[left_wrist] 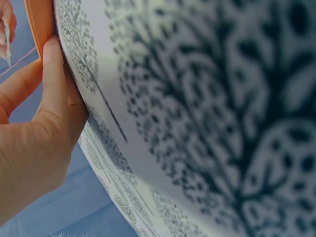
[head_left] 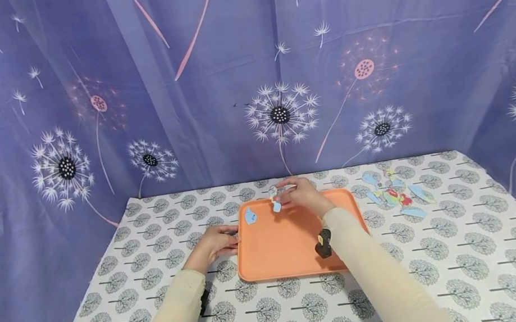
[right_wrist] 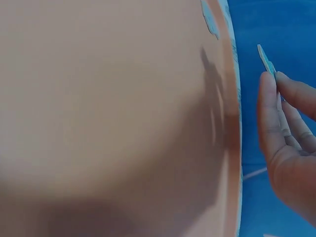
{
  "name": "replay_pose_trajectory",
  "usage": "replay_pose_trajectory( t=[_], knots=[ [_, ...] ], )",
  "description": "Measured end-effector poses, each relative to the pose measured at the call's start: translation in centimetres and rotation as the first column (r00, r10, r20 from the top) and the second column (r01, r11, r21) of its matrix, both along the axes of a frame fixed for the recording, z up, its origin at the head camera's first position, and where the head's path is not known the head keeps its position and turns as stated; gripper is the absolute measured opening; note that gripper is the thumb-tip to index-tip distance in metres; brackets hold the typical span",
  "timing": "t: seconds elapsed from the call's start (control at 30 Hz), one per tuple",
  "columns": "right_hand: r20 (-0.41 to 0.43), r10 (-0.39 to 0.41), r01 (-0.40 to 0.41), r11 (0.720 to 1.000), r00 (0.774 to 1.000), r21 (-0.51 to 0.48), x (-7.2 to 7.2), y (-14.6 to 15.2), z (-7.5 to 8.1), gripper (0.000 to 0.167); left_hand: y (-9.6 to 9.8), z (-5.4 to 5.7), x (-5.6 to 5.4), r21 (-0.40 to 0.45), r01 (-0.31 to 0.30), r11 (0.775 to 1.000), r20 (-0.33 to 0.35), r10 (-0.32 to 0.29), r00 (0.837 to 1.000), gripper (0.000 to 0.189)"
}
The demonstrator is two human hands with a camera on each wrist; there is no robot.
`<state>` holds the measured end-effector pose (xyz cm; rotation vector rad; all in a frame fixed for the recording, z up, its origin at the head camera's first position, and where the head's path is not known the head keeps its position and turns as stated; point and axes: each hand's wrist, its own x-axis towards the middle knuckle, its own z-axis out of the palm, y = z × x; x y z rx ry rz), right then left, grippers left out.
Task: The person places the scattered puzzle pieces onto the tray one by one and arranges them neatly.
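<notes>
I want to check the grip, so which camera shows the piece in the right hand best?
The right wrist view: the thin blue piece stands edge-on, pinched in the right hand. The head view shows it small; the left wrist view barely.

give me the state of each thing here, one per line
orange tray: flat on the table, left edge touched by the left hand
blue piece: lying in the tray, far left corner
small flat piece: pinched in the right hand, above the tray
pile of coloured pieces: loose on the tablecloth, right of the tray
</notes>
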<state>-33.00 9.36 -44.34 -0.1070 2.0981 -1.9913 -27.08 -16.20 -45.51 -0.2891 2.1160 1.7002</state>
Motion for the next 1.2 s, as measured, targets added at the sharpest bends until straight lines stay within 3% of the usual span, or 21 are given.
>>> replay_pose_trajectory(
  t=[0.33,0.63,1.2],
  knots=[
    [0.071,-0.037,0.037,0.999,0.997,0.003,0.0,-2.7,-1.2,0.042,-0.1,0.0,0.0,0.006,-0.002,1.000,0.004,0.002,1.000,0.043],
    [0.076,0.000,0.001,1.000,0.997,-0.011,0.4,-4.1,-2.1,0.041,-0.1,-0.1,0.0,-0.006,0.004,1.000,-0.004,-0.004,1.000,0.043],
    [0.004,-0.026,0.025,0.983,1.000,0.183,0.6,-4.7,-1.8,0.031,0.0,-0.1,0.0,0.008,0.005,1.000,-0.009,-0.005,1.000,0.043]
  ],
)
